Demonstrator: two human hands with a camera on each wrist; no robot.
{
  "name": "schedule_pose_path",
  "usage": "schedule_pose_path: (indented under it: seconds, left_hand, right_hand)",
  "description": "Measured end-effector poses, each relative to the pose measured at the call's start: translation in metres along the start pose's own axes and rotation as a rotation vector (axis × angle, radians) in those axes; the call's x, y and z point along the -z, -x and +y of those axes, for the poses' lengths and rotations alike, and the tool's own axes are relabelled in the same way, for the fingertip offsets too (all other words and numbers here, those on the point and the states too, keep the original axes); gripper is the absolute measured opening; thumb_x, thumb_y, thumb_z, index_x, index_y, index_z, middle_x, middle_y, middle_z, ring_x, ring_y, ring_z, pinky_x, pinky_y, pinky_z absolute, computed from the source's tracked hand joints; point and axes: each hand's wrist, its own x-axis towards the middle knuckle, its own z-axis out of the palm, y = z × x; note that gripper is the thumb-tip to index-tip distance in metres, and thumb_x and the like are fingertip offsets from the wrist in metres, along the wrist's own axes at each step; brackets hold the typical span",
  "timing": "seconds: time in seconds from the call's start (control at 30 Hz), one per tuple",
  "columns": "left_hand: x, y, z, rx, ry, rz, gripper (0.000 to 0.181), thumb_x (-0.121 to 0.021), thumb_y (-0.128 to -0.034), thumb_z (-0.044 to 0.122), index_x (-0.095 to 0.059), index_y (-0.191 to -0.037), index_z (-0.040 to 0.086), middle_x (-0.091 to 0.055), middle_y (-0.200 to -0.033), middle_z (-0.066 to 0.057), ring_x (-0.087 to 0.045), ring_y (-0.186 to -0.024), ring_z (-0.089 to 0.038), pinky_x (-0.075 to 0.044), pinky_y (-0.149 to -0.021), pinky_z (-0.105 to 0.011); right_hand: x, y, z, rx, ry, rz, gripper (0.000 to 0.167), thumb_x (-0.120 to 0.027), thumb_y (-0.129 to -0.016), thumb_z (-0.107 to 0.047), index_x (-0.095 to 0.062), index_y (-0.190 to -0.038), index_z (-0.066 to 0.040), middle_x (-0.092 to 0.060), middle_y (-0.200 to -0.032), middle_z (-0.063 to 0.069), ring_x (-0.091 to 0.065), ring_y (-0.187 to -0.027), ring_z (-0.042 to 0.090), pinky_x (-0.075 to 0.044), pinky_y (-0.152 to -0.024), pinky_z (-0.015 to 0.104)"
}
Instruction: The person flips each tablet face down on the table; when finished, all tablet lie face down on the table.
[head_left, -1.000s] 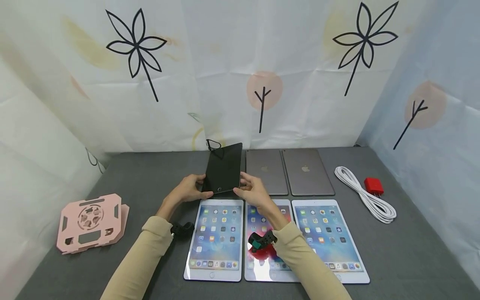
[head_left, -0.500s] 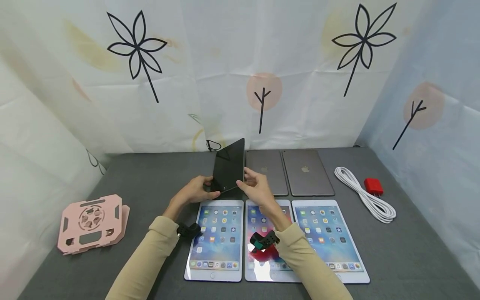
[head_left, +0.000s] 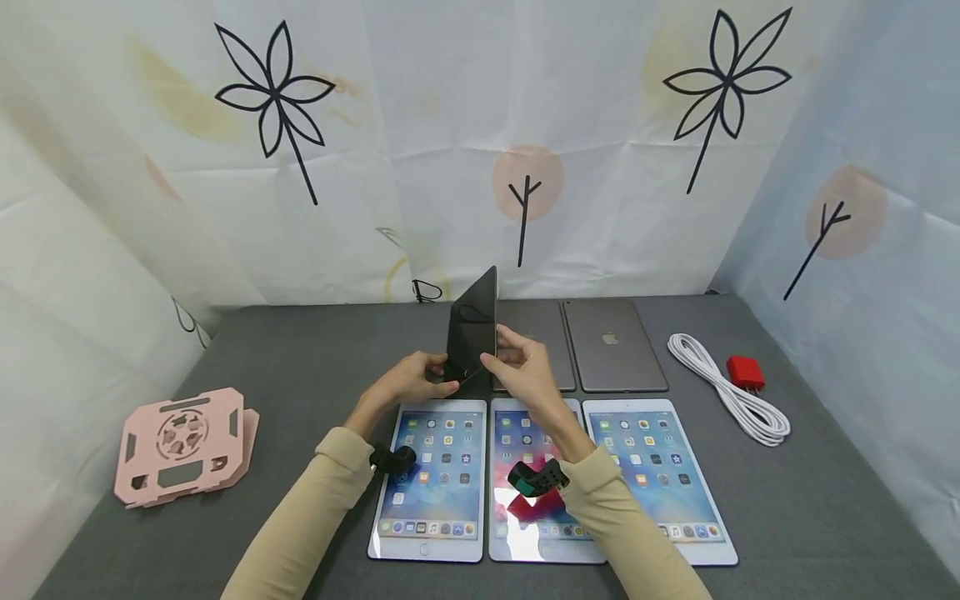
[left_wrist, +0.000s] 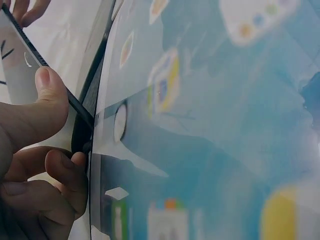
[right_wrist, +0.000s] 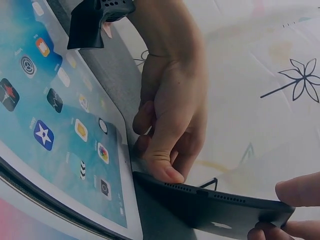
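Observation:
A black-fronted tablet [head_left: 471, 329] stands steeply tilted behind the row of white-framed tablets, its right side raised. My left hand [head_left: 414, 379] pinches its lower left corner, the thumb on the bottom edge in the right wrist view. My right hand [head_left: 525, 371] holds the right side, thumb in front and fingers behind. Part of its back, with a pale logo, shows in the right wrist view as a dark tablet [right_wrist: 220, 226]. To its right lie two grey tablets, backs up: the nearer one [head_left: 555, 354] partly hidden by my right hand, the farther one [head_left: 615, 350] in full view.
Three white tablets with lit screens lie in front: left [head_left: 438, 475], middle [head_left: 510, 433] and right [head_left: 637, 450]. Pink plates [head_left: 180, 446] lie at far left. A coiled white cable [head_left: 731, 387] and a red plug [head_left: 746, 372] are at right. A curtain [head_left: 450, 167] stands behind.
The black tablet has turned from lying fairly flat to steeply tilted, its right side rising and its left side moving right. Both hands have shifted rightward with it.

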Motion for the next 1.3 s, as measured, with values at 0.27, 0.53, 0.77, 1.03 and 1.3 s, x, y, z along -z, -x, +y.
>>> schedule_pose_path:
  seconds: [0.27,0.53,0.77,1.03,1.3]
  left_hand:
    - [-0.011,-0.003,0.007,-0.043,0.046,0.002,0.068,-0.069,-0.0987,0.029,-0.043,-0.153,-0.002,-0.065,-0.127,-0.021,-0.054,-0.084,-0.019,-0.042,-0.074,-0.029]
    - [-0.019,-0.005,0.012,-0.113,0.031,0.006,0.065,-0.065,-0.1012,0.029,-0.043,-0.151,-0.006,-0.067,-0.116,-0.017,-0.049,-0.075,-0.015,-0.040,-0.069,-0.027]
    - [-0.020,-0.005,0.013,-0.137,0.012,-0.006,0.064,-0.061,-0.1030,0.030,-0.041,-0.152,-0.006,-0.067,-0.120,-0.021,-0.049,-0.071,-0.015,-0.041,-0.068,-0.027]
    - [-0.022,-0.006,0.018,-0.191,-0.035,-0.015,0.061,-0.057,-0.1056,0.030,-0.041,-0.152,-0.007,-0.069,-0.121,-0.022,-0.056,-0.078,-0.017,-0.044,-0.072,-0.028]
    - [-0.025,-0.006,0.018,-0.240,-0.049,-0.028,0.060,-0.056,-0.1062,0.029,-0.038,-0.155,0.000,-0.061,-0.081,-0.010,-0.042,-0.059,-0.011,-0.049,-0.100,-0.047]
  right_hand:
    - [0.003,0.000,-0.003,0.038,0.037,0.034,0.060,-0.069,-0.097,-0.010,-0.047,-0.153,-0.007,-0.062,-0.133,0.019,-0.062,-0.106,0.025,-0.050,-0.071,0.022]
    - [0.003,0.001,-0.006,0.059,0.074,0.044,0.062,-0.070,-0.096,-0.010,-0.047,-0.153,-0.009,-0.060,-0.137,0.015,-0.059,-0.108,0.027,-0.048,-0.067,0.021]
    - [0.002,0.001,-0.009,0.062,0.097,0.034,0.064,-0.070,-0.096,-0.009,-0.045,-0.155,-0.010,-0.057,-0.140,0.014,-0.059,-0.115,0.031,-0.050,-0.069,0.021]
    - [0.002,0.002,-0.012,0.078,0.098,0.022,0.064,-0.069,-0.096,-0.009,-0.043,-0.155,-0.009,-0.055,-0.142,0.014,-0.060,-0.118,0.033,-0.052,-0.076,0.023]
    - [-0.001,0.003,-0.013,0.095,0.103,-0.002,0.066,-0.068,-0.097,-0.010,-0.041,-0.157,-0.012,-0.052,-0.144,0.014,-0.060,-0.118,0.033,-0.055,-0.081,0.027]
